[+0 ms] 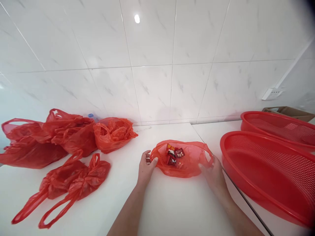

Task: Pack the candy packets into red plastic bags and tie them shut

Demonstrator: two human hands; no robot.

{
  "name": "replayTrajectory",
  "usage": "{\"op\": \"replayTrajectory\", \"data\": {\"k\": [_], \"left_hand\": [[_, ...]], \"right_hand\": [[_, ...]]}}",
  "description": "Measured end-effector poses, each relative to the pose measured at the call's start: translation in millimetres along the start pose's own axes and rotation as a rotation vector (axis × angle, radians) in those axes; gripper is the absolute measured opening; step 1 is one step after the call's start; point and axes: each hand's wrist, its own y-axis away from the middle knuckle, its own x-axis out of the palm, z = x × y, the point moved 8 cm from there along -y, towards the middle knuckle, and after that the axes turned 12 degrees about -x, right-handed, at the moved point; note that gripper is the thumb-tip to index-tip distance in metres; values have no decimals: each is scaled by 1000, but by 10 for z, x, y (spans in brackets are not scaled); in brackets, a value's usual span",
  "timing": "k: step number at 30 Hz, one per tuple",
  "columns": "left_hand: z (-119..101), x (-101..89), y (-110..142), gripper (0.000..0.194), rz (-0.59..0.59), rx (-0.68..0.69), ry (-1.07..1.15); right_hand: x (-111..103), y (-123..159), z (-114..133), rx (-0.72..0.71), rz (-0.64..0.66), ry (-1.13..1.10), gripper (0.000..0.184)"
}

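Observation:
An opened red plastic bag sits on the white table in front of me, its mouth facing up. Several small wrapped candies lie inside, toward its left half. My left hand grips the bag's left edge, the thumb over the rim and the fingers curled behind. At the opposite end, my right hand holds the right edge near the handle loop, with its thumb on the near side. Part of the right hand's fingers is hidden behind the plastic.
Filled red plastic bags stand at the left, and two tied red bags lie nearer. A red mesh basket is close on my right, with another basket and a cardboard box behind. A tiled wall bounds the back.

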Motion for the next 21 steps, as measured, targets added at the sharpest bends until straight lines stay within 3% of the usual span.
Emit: {"op": "replayTrajectory", "data": {"k": [2,3,6,9,16,21], "left_hand": [[13,-52,-4,61,-139,-15,-90],[23,-32,-14,63,-148,-44,-110],[3,191,-77,56,23,-153,-63],[-256,353,-165,41,105,-151,15],[-1278,182,-263,36,-60,173,34],[-1558,-102,-190,12,-178,327,-94]], "right_hand": [[30,-97,-31,47,-1,-30,72],[74,-150,-27,69,21,-71,68],[305,-303,94,121,182,-243,44],[409,-476,347,129,269,-344,24],[-130,-953,944,-31,98,-356,20],[-471,-979,1035,-77,-33,-347,16]]}}
